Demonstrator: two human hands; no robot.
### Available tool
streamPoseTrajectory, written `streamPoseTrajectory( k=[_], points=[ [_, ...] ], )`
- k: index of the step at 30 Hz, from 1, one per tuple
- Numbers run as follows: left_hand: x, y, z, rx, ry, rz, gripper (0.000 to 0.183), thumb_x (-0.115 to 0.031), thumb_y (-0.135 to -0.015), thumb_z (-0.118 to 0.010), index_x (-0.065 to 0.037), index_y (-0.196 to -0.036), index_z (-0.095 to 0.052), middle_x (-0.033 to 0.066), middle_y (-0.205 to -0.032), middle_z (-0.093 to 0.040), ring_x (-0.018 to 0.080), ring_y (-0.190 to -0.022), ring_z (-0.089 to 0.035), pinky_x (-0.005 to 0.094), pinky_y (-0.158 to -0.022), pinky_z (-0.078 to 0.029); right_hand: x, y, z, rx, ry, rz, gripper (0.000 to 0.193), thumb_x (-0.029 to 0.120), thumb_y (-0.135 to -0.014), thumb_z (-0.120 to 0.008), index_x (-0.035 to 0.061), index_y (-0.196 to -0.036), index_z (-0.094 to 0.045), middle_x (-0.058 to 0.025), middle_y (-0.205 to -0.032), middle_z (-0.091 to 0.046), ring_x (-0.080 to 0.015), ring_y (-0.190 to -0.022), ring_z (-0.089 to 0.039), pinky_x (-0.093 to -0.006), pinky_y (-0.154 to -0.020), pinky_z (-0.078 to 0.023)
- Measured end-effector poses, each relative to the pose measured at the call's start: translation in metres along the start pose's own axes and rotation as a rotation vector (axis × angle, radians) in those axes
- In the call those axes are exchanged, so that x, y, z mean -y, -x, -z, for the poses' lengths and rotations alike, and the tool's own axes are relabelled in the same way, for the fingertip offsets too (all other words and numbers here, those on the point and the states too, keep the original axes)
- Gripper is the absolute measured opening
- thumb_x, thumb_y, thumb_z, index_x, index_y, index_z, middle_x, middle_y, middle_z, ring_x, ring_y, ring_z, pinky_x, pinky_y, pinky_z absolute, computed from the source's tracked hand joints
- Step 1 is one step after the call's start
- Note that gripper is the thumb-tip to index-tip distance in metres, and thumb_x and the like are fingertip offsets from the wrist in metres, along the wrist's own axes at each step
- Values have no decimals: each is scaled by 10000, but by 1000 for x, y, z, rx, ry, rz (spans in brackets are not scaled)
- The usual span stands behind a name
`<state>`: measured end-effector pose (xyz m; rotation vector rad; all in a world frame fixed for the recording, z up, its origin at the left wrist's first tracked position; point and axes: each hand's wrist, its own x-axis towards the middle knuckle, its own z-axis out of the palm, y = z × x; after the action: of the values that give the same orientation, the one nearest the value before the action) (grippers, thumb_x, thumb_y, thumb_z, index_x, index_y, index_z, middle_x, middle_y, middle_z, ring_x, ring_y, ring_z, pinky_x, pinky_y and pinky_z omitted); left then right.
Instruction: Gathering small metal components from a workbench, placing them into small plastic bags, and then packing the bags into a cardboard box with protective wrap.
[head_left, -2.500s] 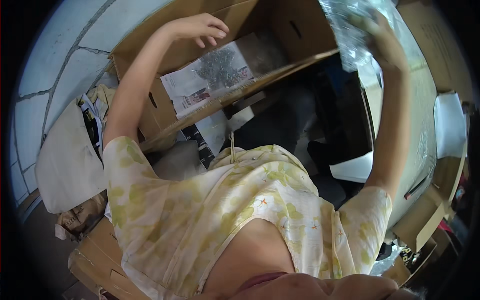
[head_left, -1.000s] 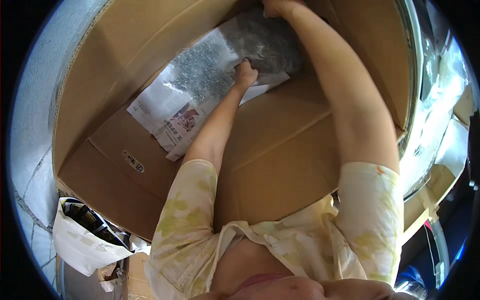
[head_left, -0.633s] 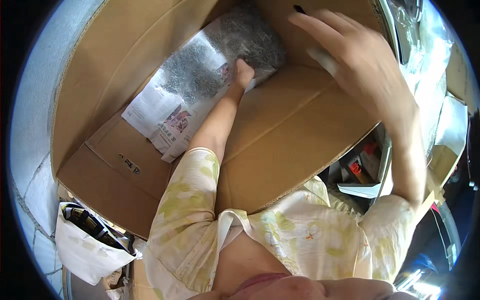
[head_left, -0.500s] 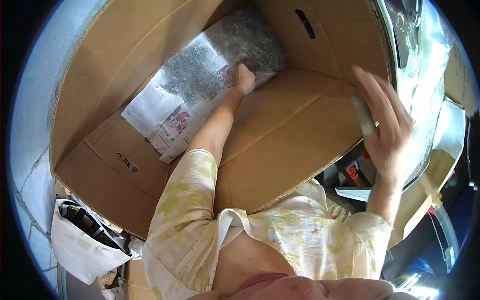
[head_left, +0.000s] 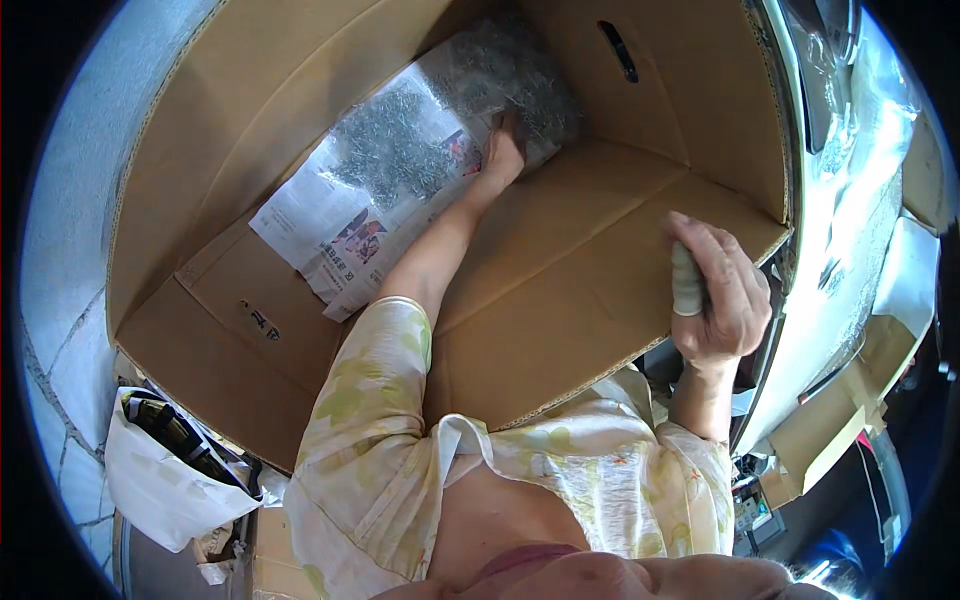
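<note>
Cardboard box (head_left: 300, 120), large, brown, open at the top; fills the upper and middle picture. One wall at 1 o'clock carries a slot-shaped handle hole (head_left: 620, 50).

Newspaper sheet (head_left: 350, 225), printed in colour, lies flat on the box floor, running from 9 o'clock up toward 12 o'clock.

Clear bags of small grey metal pieces (head_left: 400, 150), lying on the newspaper at 11 to 12 o'clock; what the pieces are cannot be told.

Left hand (head_left: 503, 150), arm stretched deep into the box, fingers pressed down on the far bag at 12 o'clock; whether it grips the bag or only rests on it cannot be told.

Right hand (head_left: 715, 295), at 3 o'clock, well apart from the left, curled closed over the edge of the near box flap (head_left: 580, 300). One finger wears a white wrap (head_left: 686, 285).

White cloth bag (head_left: 165, 480), outside the box at 8 o'clock, dark items showing at its mouth.

Clear plastic sheeting (head_left: 850, 200), along the right rim at 2 to 3 o'clock, over a light surface.

Cardboard scraps (head_left: 825, 440), at 4 o'clock, beside the box.
</note>
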<state>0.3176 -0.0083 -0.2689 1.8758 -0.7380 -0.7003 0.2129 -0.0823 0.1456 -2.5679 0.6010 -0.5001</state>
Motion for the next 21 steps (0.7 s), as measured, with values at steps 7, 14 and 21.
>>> streamPoseTrajectory(
  k=[7,14,21],
  points=[
    [12,8,20,31,-126,14,492,61,-755,-547,-4,-1242,-516,242,-1237,-509,415,-1097,-544,430,-932,-461,-8,-2,-6,-33,-79,-32,270,-80,-763,-562,-98,-1020,-643,-187,-787,-671,-261,-704,-679,-315,-658,-548],
    [9,-23,69,-205,-181,188,542,23,-752,-614,66,-1269,-457,252,-1213,-479,384,-1108,-525,401,-956,-443,-8,-2,-11,-89,-96,-30,252,-55,-772,-579,-92,-1011,-652,-179,-780,-673,-251,-682,-671,-307,-650,-538],
    [20,-62,47,-80,-371,262,652,-5,-704,-670,97,-1291,-406,312,-1323,-403,432,-1241,-429,420,-1034,-390,-6,-3,-7,-147,-103,-66,261,-28,-750,-599,-79,-1000,-657,-165,-780,-669,-245,-687,-665,-304,-650,-523]
  ],
)
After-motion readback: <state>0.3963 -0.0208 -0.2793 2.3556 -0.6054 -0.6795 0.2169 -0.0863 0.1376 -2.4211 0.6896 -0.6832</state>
